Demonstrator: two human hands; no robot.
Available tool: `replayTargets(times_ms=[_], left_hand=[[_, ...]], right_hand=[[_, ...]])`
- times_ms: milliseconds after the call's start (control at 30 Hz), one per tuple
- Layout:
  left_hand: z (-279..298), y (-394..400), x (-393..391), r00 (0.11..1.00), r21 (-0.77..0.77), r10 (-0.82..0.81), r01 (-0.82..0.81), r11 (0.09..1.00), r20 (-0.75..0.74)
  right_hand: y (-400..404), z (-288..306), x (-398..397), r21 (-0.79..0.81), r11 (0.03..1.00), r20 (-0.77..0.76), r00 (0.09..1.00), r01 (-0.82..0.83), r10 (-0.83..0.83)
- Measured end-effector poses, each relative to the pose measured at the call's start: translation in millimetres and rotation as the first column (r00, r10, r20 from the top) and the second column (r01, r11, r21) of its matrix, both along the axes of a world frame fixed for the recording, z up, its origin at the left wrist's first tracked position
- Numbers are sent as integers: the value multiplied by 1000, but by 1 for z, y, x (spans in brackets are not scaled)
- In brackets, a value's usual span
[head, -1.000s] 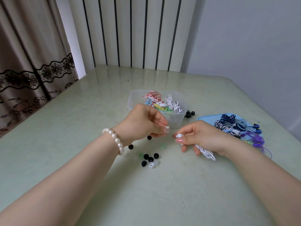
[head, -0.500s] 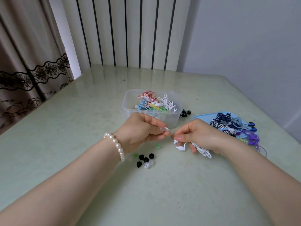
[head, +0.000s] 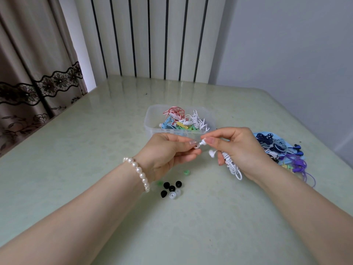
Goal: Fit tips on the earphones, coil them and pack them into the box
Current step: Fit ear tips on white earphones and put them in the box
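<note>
1. The left hand [head: 168,150] pinched a small white tip [head: 196,146] between thumb and forefinger, just above the desk [head: 76,169].
2. The right hand [head: 240,150] gripped a white earbud [head: 203,142] at its fingertips, the tip touching its nozzle; the rest of the white earphones' cable [head: 232,166] was bunched in that palm, with the second bud [head: 211,153] dangling.
3. The tip looked soft, light and easily dropped, so holding it by its rim seemed wise; the bud was best held by its hard body, not the thin cord.
4. The clear box [head: 150,121] stood just beyond, holding coiled earphones; spare tips [head: 172,189] lay nearby.
</note>
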State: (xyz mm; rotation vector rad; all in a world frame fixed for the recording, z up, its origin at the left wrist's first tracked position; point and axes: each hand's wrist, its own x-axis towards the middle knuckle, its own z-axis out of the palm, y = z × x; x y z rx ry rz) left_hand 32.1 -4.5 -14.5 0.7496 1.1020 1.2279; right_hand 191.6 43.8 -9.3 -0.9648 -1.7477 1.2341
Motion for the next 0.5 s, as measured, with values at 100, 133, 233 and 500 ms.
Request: replayTargets(times_ms=[100, 133, 233, 500], left_hand=[[-1, 0, 1, 1000, 8, -5, 5, 1000, 11], [-1, 0, 2, 1000, 8, -6, 6, 1000, 10], [-1, 1, 2, 1000, 10, 0, 0, 1000, 0], [-3, 0, 3, 1000, 15, 25, -24, 1000, -10]], right_hand=[[0, -1, 0, 5, 1000, 21, 1000, 2, -2], [0, -1, 0, -5, 1000, 25, 1000, 2, -2], [0, -2, -1, -17, 1000, 32, 999, 8, -8], [0, -4, 0, 4, 999, 64, 997, 42, -42]])
